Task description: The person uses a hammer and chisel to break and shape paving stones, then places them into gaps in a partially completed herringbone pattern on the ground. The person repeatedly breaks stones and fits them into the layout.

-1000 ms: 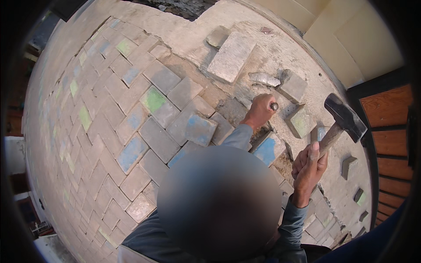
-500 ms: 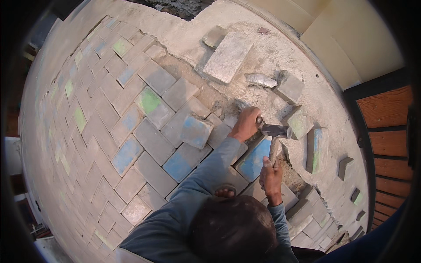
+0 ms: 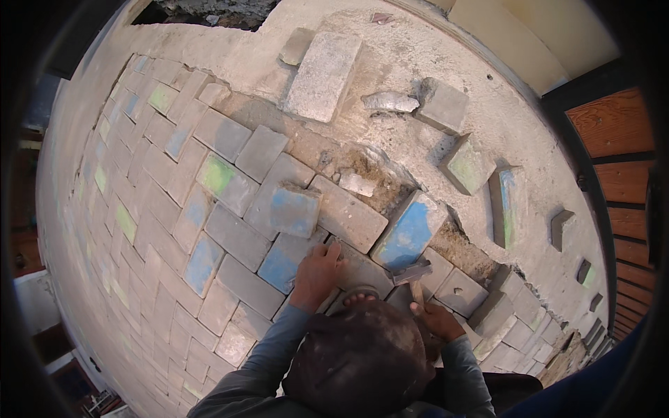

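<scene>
The left hand (image 3: 317, 277) had moved off the broken earth strip (image 3: 385, 187) to grey rectangular concrete pavers (image 3: 238, 231) at lower centre, fingers bent; I couldn't tell whether it gripped anything. Right of it sat a blue-painted concrete paver (image 3: 410, 235). The wooden-handled metal hammer (image 3: 412, 272), lowered at lower centre-right, stayed in the right hand's (image 3: 440, 321) grip, suggesting paused striking.

Pavers (image 3: 239, 233) spread over the left, a small block (image 3: 296, 211) lying on them. Concrete (image 3: 414, 59) bordered them on the far right, bearing a slab (image 3: 324, 76); loose blocks (image 3: 468, 166) sat right of it. A hammer (image 3: 412, 272) was nearer, right of the small block.
</scene>
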### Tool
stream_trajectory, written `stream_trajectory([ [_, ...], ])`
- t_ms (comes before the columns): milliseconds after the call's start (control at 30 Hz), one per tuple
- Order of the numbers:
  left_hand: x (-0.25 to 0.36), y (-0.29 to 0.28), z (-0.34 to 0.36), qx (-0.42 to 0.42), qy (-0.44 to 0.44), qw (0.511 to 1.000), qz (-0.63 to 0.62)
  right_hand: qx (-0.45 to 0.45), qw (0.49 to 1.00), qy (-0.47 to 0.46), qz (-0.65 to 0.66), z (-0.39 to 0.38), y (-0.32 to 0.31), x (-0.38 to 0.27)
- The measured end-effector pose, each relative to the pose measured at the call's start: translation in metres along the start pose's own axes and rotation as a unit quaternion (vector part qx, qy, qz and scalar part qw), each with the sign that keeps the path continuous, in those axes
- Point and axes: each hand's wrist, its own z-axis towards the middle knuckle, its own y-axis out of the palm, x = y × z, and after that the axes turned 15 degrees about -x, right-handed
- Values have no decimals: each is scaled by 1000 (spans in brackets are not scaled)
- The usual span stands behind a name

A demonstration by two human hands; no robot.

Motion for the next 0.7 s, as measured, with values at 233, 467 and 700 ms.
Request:
stream_trajectory([
  [233, -48, 2, -17, 180, 62, 972, 138, 249, 918, -245, -187, 18, -111, -177],
  [467, -41, 25, 7, 211, 46, 961, 170, 322, 819, -264, -394, 222, -127, -213],
  [700, -57, 36, -9, 221, 17, 957, 188, 189, 888, -215, -361, 180, -143, -289],
])
